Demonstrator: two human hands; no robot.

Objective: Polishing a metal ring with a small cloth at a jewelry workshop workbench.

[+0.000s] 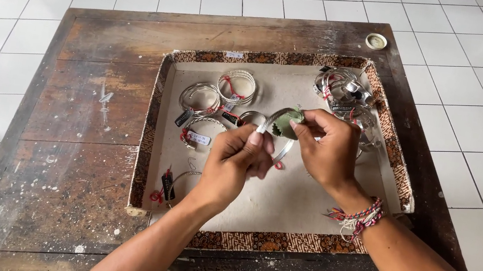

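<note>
jewellery workshop: tray [151, 140] of tagged bangles [237, 86]

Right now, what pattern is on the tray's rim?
A brown batik-like print with dark and cream motifs covers the tray's rim, clearest in the head view.

Free room and obstacles. The near half of the tray [250, 238] floor lies bare, open to approach from the near rim. Silver bangles [218, 96] crowd the far left part; a second heap of bangles [346, 94] fills the far right corner. A tagged piece [171, 186] lies by the near left wall. The raised tray walls bar low sideways entry. The wooden surface [82, 128] left of the tray is open; a small round lid [376, 41] sits at its far right corner.
</note>
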